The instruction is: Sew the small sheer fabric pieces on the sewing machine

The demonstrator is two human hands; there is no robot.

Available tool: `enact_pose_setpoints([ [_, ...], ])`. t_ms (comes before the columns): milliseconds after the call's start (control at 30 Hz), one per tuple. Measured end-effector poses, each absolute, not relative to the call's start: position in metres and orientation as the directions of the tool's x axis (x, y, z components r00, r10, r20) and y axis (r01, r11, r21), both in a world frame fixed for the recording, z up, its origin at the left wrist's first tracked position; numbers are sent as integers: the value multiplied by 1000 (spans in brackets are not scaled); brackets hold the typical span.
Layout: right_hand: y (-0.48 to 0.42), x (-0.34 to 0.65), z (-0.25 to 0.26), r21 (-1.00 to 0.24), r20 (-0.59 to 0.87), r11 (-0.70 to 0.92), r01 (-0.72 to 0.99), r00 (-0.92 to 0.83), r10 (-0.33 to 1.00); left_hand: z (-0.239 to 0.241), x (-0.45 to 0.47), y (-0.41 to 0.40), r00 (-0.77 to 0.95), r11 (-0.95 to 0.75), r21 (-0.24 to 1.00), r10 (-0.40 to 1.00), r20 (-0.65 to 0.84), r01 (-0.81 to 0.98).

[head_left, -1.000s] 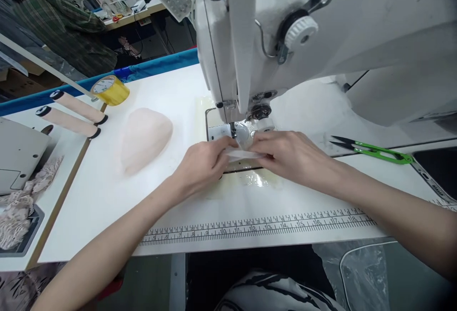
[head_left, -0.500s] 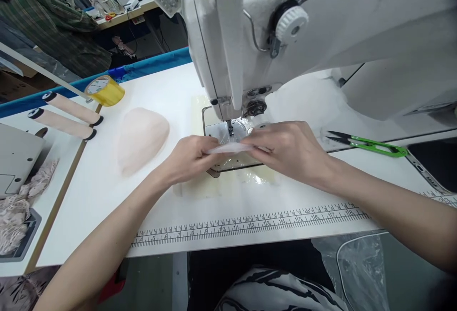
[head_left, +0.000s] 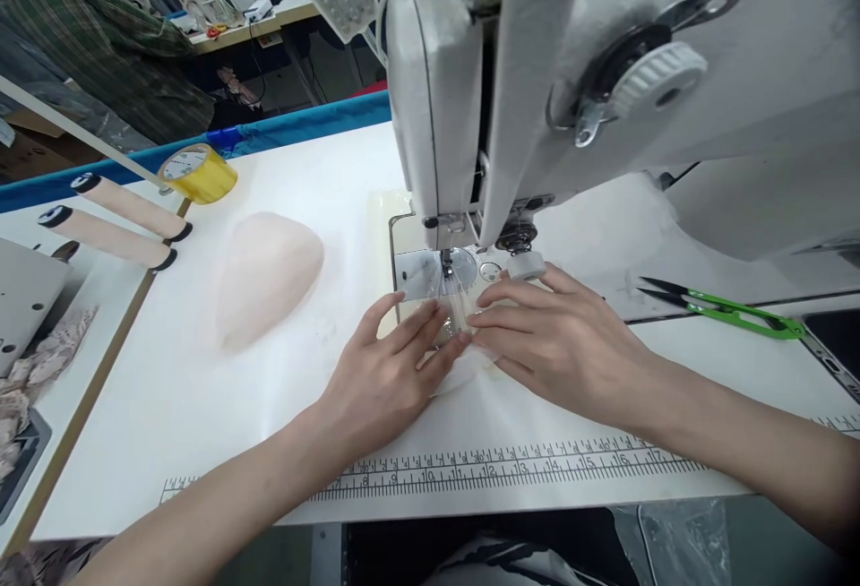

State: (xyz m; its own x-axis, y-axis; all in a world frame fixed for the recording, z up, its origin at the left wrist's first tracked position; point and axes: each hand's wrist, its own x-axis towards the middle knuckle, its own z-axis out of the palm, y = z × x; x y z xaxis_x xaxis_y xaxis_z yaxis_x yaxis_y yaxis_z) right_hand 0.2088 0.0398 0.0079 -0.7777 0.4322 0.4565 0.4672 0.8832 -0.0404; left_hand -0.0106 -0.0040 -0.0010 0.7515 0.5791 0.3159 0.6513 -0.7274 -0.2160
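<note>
A white sewing machine (head_left: pixel 591 102) stands over the white table (head_left: pixel 322 183). Its needle and presser foot (head_left: pixel 445 265) sit above the metal needle plate (head_left: pixel 420 268). My left hand (head_left: pixel 386 380) lies flat with fingers stretched out, pressing a small sheer pale fabric piece (head_left: pixel 457 322) just in front of the foot. My right hand (head_left: pixel 561 344) lies flat beside it, fingers stretched out on the same fabric. The fingertips of both hands almost meet at the fabric. Much of the fabric is hidden under my fingers.
A pale pink padded cup (head_left: pixel 265 277) lies left of the machine. Yellow tape roll (head_left: pixel 198 172) and two pink thread cones (head_left: pixel 111 219) sit at far left. Green thread snips (head_left: pixel 726 308) lie at right. A printed ruler (head_left: pixel 511 465) runs along the front edge. Lace (head_left: pixel 40 371) lies at left; a person sits behind.
Both hands went from pinching and lifting the fabric to lying flat on it in front of the presser foot. The view moved closer to the machine.
</note>
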Motion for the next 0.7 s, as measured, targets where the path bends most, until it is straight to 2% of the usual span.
enact_pose_setpoints([
  [433,52,206,-1,-32,523,867,498,-731,439,-6,-16,15,707,-724,-82,633,316,685],
  [700,68,202,-11,44,563,841,540,-709,426,-11,-22,37,694,-717,-66,641,328,693],
])
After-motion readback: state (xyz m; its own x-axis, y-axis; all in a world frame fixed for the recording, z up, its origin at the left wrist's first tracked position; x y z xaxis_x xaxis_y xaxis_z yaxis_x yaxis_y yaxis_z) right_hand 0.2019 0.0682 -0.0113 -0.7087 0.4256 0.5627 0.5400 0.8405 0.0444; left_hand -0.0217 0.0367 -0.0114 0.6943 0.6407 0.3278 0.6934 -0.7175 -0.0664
